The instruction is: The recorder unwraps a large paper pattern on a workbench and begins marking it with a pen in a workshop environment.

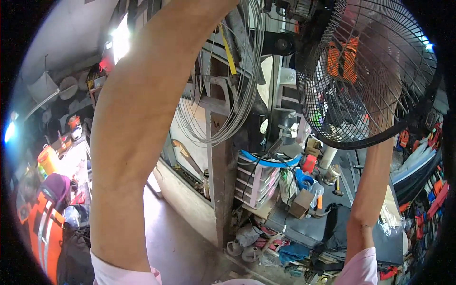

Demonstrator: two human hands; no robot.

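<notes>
Both of my arms are raised. The left forearm (137, 118) runs up past the top edge, so my left hand is out of view. At the upper right is a fan with a black wire guard (363, 141), its open side facing me at a tilt. My right forearm (373, 185) goes up behind the guard, and its upper part shows only through the wires. Around the top of the guard my right hand is blurred and its fingers cannot be made out. The fan's dark motor housing (298, 10) sits at the top beside the guard.
A coil of thin wire (259, 57) hangs on a brown post (221, 185) beside a grey saw-like frame (221, 102). Below the fan, a dark workbench (297, 227) bears a hammer (337, 187), a small cardboard box (301, 204) and jars. White drawers (256, 183) stand left of it; orange vests (45, 232) lie far left.
</notes>
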